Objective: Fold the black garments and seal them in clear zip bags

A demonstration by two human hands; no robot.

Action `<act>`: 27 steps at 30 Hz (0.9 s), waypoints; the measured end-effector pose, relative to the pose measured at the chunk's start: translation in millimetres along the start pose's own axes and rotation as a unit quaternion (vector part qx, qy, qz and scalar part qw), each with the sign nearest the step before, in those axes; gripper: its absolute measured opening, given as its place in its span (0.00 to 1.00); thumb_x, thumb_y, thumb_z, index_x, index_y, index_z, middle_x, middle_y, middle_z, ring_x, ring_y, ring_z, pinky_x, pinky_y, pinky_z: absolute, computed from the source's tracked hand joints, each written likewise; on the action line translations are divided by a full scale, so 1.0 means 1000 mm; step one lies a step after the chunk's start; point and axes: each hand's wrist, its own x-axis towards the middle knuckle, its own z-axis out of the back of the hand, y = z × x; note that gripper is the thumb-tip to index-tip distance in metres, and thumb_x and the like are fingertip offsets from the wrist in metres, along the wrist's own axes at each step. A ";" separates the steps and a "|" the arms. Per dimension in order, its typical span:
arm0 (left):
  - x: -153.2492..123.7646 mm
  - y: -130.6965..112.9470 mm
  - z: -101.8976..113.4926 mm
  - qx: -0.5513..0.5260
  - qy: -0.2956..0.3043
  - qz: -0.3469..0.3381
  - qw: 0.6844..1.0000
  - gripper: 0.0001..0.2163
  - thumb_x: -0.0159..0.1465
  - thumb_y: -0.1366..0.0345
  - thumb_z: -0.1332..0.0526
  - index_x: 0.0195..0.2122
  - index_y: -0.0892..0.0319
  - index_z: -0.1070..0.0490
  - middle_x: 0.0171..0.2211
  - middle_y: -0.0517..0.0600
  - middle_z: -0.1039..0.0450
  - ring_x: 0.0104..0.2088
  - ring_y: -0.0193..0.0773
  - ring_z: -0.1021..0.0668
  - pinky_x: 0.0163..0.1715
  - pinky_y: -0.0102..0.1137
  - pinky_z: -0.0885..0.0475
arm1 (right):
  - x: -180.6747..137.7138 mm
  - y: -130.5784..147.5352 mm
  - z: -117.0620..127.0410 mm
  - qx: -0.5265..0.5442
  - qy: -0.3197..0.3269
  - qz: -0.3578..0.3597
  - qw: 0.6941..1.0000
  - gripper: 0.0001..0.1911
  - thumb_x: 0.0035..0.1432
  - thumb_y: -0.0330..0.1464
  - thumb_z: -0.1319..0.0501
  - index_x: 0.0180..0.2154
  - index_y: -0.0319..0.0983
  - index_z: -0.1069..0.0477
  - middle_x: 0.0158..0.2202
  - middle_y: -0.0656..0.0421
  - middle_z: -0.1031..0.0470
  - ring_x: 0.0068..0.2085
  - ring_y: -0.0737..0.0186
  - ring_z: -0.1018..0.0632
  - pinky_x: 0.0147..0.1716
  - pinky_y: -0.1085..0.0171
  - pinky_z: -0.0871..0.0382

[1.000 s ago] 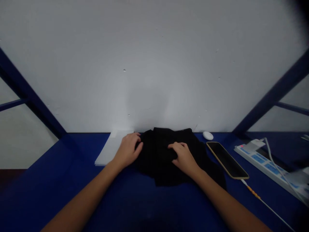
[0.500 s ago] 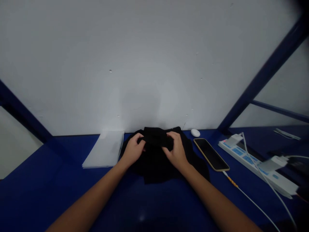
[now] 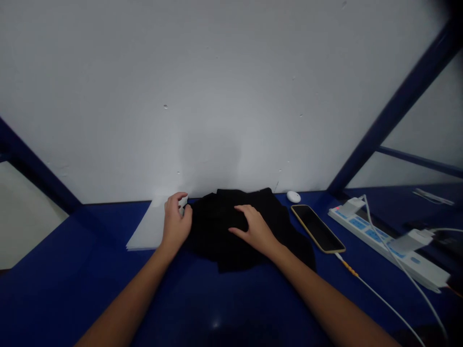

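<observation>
A black cloth garment [image 3: 217, 231] lies bunched on the blue tabletop, close to the wall; its kind cannot be made out. My left hand [image 3: 176, 220] is at the garment's left edge, over the paper stack, with thumb and fingers apart and nothing between them. On the garment's right half, my right hand [image 3: 255, 229] rests or hovers with fingers stretched and thumb spread, pointing left. Whether it presses on the fabric cannot be told. A stack of white paper [image 3: 146, 231] sits left of the garment, partly behind my left hand.
Right of the garment are a phone [image 3: 318, 229] on a charging cable and a small white rounded case [image 3: 293, 196]. Farther right lies a white power strip [image 3: 383, 246] with plugged-in adapters and cables. Blue frame bars [image 3: 394, 111] slant at both sides before the pale wall [image 3: 231, 96].
Both hands have let go of the raised black fabric, which now lies flatter. My left hand has moved left to the garment's edge; my right hand has shifted slightly left and opened.
</observation>
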 end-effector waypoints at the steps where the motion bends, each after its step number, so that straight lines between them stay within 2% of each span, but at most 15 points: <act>1: -0.003 -0.004 -0.001 0.043 0.012 -0.066 0.997 0.16 0.63 0.66 0.44 0.53 0.57 0.34 0.54 0.57 0.31 0.56 0.49 0.31 0.56 0.46 0.35 | 0.000 0.000 0.000 -0.007 0.005 0.004 1.000 0.27 0.55 0.39 0.30 0.54 0.43 0.35 0.51 0.53 0.28 0.52 0.50 0.27 0.51 0.50 0.32; 3: -0.011 -0.012 -0.006 0.122 0.076 -0.172 0.975 0.20 0.63 0.64 0.42 0.57 0.56 0.35 0.58 0.56 0.33 0.58 0.52 0.34 0.62 0.52 0.44 | 0.001 -0.001 0.001 -0.021 0.015 0.019 0.999 0.17 0.57 0.37 0.31 0.47 0.43 0.31 0.47 0.55 0.26 0.48 0.53 0.26 0.49 0.52 0.32; 6: -0.023 -0.017 -0.018 0.191 0.167 -0.221 0.942 0.21 0.64 0.60 0.40 0.58 0.54 0.35 0.60 0.55 0.33 0.59 0.55 0.35 0.63 0.59 0.51 | 0.001 0.001 0.004 -0.037 0.019 0.045 0.998 0.05 0.60 0.32 0.35 0.40 0.42 0.28 0.43 0.56 0.26 0.45 0.56 0.26 0.47 0.54 0.33; 10: -0.033 -0.020 -0.022 0.199 0.187 -0.248 0.929 0.19 0.65 0.60 0.40 0.57 0.55 0.34 0.60 0.55 0.33 0.60 0.55 0.35 0.63 0.60 0.54 | 0.000 0.009 0.010 -0.020 -0.010 0.066 0.998 0.02 0.63 0.30 0.39 0.40 0.41 0.29 0.43 0.55 0.27 0.46 0.56 0.27 0.49 0.53 0.34; 12: -0.036 -0.026 -0.019 0.184 0.182 -0.279 0.925 0.21 0.64 0.59 0.39 0.57 0.55 0.34 0.61 0.55 0.34 0.59 0.54 0.35 0.64 0.60 0.56 | -0.001 0.016 0.011 0.014 -0.022 0.079 0.997 0.03 0.65 0.30 0.41 0.41 0.41 0.30 0.44 0.54 0.27 0.46 0.56 0.27 0.49 0.53 0.33; 15: -0.039 -0.035 -0.014 0.151 0.185 -0.299 0.924 0.17 0.63 0.59 0.39 0.53 0.55 0.31 0.56 0.54 0.29 0.56 0.52 0.32 0.63 0.57 0.54 | -0.005 0.027 0.011 0.095 -0.016 0.099 0.990 0.03 0.66 0.30 0.43 0.42 0.42 0.32 0.44 0.54 0.27 0.46 0.57 0.26 0.48 0.56 0.30; 18: -0.042 -0.039 -0.010 0.099 0.213 -0.285 0.929 0.12 0.62 0.66 0.40 0.47 0.57 0.29 0.47 0.53 0.24 0.49 0.48 0.27 0.62 0.55 0.50 | -0.009 0.034 0.010 0.159 -0.011 0.111 0.981 0.08 0.65 0.34 0.40 0.46 0.44 0.34 0.47 0.54 0.28 0.49 0.57 0.25 0.49 0.56 0.30; 20: -0.042 -0.041 -0.008 0.041 0.226 -0.256 0.939 0.12 0.60 0.69 0.42 0.45 0.59 0.30 0.42 0.53 0.23 0.44 0.46 0.25 0.59 0.53 0.43 | -0.008 0.033 0.011 0.152 -0.022 0.106 0.982 0.22 0.60 0.40 0.35 0.53 0.44 0.37 0.52 0.51 0.30 0.53 0.52 0.28 0.53 0.53 0.31; 22: -0.043 -0.044 -0.003 -0.034 0.232 -0.209 0.949 0.12 0.58 0.70 0.43 0.44 0.60 0.30 0.40 0.53 0.24 0.41 0.44 0.24 0.51 0.47 0.34 | -0.006 0.030 0.013 0.114 -0.019 0.095 0.989 0.37 0.52 0.44 0.29 0.58 0.43 0.40 0.57 0.48 0.33 0.58 0.47 0.32 0.57 0.48 0.35; 23: -0.043 -0.046 0.000 -0.072 0.239 -0.182 0.951 0.13 0.58 0.70 0.44 0.43 0.60 0.29 0.39 0.53 0.24 0.40 0.44 0.24 0.47 0.43 0.31 | -0.005 0.028 0.014 0.093 -0.004 0.093 0.991 0.40 0.49 0.44 0.28 0.59 0.44 0.40 0.59 0.48 0.35 0.60 0.46 0.33 0.58 0.47 0.38; 24: -0.043 -0.049 0.003 -0.106 0.252 -0.155 0.949 0.12 0.58 0.70 0.45 0.42 0.60 0.28 0.38 0.52 0.24 0.38 0.43 0.24 0.43 0.39 0.30 | -0.003 0.025 0.014 0.075 0.021 0.095 0.992 0.38 0.49 0.43 0.27 0.58 0.44 0.39 0.59 0.49 0.34 0.60 0.46 0.34 0.59 0.46 0.40; 27: -0.041 -0.054 0.014 -0.185 0.289 -0.076 0.936 0.12 0.58 0.71 0.47 0.38 0.58 0.26 0.32 0.48 0.25 0.33 0.39 0.25 0.35 0.33 0.31 | 0.000 0.021 0.015 0.053 0.090 0.099 0.990 0.19 0.54 0.32 0.32 0.48 0.45 0.31 0.50 0.56 0.26 0.54 0.53 0.27 0.60 0.46 0.43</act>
